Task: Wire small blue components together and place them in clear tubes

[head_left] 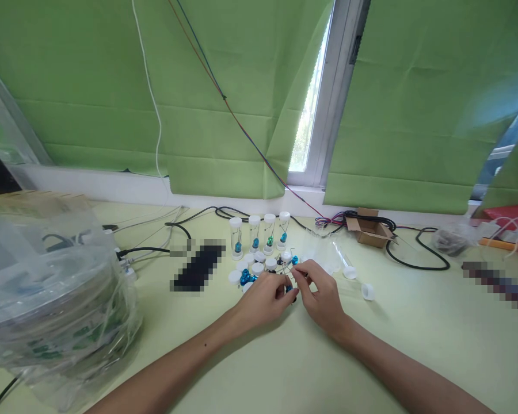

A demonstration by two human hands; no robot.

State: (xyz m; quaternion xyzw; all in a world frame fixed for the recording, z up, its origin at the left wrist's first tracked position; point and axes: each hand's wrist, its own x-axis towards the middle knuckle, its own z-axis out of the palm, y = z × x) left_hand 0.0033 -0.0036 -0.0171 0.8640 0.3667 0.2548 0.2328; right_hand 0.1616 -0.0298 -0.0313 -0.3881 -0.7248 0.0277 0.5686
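Note:
My left hand point(267, 296) is closed on a small blue part point(289, 289) with thin wires rising from it; the fingers hide much of it. Close beside it, the fingertips of my right hand point(322, 290) pinch together at a thin wire point(286, 268). Just beyond the hands lie several white caps point(258, 268) and loose blue parts point(246, 278), partly covered by my left hand. Behind them, several clear tubes point(236, 233) with white ends stand upright in a row, each holding a small blue or green wired piece.
Clear tubes point(339, 251) lie right of the hands, near a loose white cap point(368, 292). Left are a pixelated dark object point(201, 267) and a large plastic-wrapped bundle point(69, 322). Black cable point(431, 267) and an open cardboard box point(368, 233) sit toward the wall.

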